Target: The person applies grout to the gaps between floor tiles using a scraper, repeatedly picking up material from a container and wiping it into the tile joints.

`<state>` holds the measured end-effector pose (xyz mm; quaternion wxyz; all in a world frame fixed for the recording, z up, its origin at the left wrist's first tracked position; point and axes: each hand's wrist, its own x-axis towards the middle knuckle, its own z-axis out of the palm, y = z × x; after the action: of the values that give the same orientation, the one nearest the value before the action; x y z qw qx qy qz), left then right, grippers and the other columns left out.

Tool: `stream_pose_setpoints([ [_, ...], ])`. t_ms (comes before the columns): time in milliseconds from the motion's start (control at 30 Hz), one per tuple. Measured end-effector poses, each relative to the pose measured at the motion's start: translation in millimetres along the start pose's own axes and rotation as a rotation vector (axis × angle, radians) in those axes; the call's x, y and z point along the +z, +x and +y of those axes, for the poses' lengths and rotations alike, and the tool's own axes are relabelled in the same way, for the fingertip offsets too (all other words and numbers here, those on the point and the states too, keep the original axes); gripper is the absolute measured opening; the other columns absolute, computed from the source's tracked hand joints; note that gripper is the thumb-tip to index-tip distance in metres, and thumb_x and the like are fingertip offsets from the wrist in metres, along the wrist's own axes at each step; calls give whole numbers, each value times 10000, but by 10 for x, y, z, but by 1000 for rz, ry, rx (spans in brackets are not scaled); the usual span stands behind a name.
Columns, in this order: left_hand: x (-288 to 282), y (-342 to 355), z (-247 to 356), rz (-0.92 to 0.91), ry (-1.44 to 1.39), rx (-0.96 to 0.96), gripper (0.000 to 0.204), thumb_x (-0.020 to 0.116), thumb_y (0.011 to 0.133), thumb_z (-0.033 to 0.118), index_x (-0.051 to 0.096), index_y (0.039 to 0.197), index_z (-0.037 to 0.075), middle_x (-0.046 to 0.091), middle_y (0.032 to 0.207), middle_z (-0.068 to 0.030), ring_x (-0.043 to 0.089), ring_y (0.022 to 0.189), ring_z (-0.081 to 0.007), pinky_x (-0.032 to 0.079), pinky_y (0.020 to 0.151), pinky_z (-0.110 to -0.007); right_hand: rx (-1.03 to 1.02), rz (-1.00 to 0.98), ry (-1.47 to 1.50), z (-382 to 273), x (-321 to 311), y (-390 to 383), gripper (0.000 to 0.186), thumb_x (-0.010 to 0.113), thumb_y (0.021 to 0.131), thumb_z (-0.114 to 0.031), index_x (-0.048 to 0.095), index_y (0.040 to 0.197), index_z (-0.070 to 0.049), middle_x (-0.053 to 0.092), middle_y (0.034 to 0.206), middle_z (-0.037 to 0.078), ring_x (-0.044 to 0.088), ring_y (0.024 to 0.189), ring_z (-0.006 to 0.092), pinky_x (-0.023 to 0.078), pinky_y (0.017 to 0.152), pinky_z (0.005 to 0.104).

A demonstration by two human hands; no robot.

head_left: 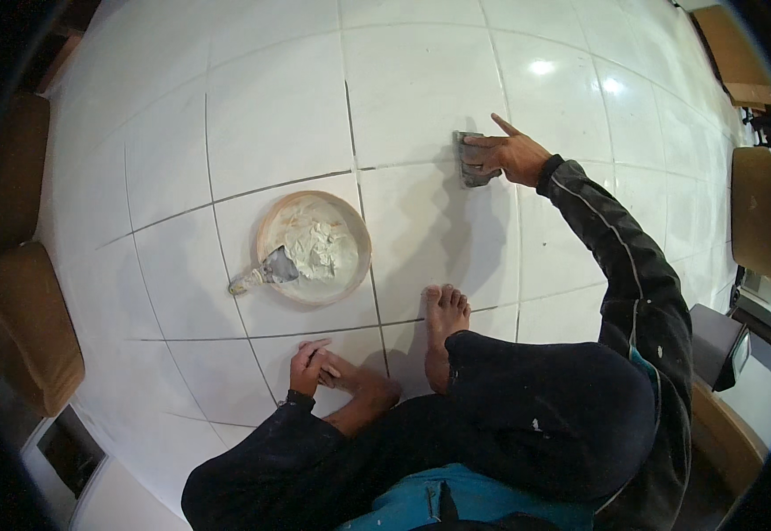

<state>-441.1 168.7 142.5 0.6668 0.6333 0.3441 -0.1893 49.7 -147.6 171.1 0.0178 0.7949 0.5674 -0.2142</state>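
Note:
My right hand grips a small, dark grey grout float, pressed on the white tiles near a joint, with one finger stretched out. To the left stands a shallow round tub with a pale rim, holding a mound of white grout paste. A putty knife leans in it, blade against the paste, its smeared handle over the tub's rim. Below the tub, my left hand rests by my left foot, fingers apart, holding nothing that I can see.
White floor tiles spread around me, some joints dark, others pale. My right foot is bare on the tiles. Brown cushioned furniture lines the left edge; a brown seat and a grey box-like thing stand on the right.

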Motion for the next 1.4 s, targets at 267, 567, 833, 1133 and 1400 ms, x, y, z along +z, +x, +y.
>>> stream_pose_setpoints([
  [267,92,-75,234,58,44,1,293,500,961,171,675,1141,20,646,873,-74,629,738,-132,494,742,-277,466,442,207,-202,-89,-259,389,525,803,25,612,1175,-52,693,882,212,669,748,398,547,664,470],
  [567,-57,-1,-290,66,27,-22,270,561,932,172,682,1109,7,617,912,-75,577,907,-196,457,840,-301,770,355,169,-913,336,384,366,583,752,-23,519,1106,47,657,822,229,668,709,405,551,621,484],
  [833,84,-143,-87,185,24,67,270,549,951,163,668,1141,14,646,882,-49,628,825,-161,481,791,-274,563,365,253,-1580,63,1246,319,585,728,-48,561,1037,30,670,800,218,664,684,397,539,597,485],
  [1133,98,-185,-59,201,29,26,319,564,942,226,667,1130,-10,675,1010,-110,608,973,-224,453,944,-344,383,304,375,-1733,-212,1578,341,596,738,-61,611,1074,-2,674,777,202,680,750,382,549,644,469],
  [1400,9,-179,-344,170,-116,-2,274,558,943,146,659,1146,-9,673,1018,-87,645,899,-163,486,867,-304,106,626,261,-1156,121,1199,455,531,808,-30,605,1250,-104,609,1305,104,562,1221,297,517,950,417],
])
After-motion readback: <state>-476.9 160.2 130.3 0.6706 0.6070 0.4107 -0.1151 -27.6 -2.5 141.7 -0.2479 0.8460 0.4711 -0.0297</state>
